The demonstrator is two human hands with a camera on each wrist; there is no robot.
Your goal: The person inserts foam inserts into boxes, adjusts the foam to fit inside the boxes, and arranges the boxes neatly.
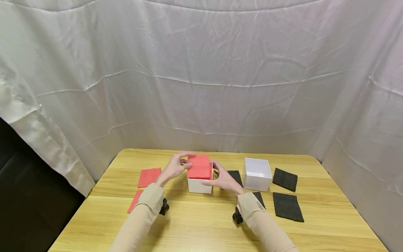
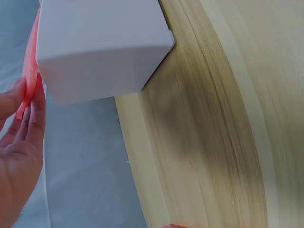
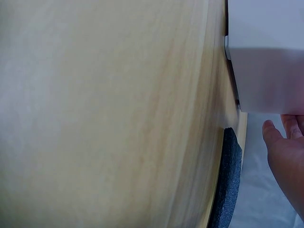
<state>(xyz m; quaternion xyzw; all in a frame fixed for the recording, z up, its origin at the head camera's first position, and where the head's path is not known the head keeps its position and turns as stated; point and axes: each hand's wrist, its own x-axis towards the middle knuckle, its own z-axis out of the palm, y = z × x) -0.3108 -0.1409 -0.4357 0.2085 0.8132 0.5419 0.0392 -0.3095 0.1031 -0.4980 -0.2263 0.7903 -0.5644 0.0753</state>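
Red foam square [image 1: 199, 166] over the mouth of the left white box [image 1: 200, 187], between the 2 hands; no clear long axis. The left hand [image 1: 175, 168] pinches its left edge; the right hand [image 1: 224, 179], splayed, grasping nothing, flanks the box's right wall.
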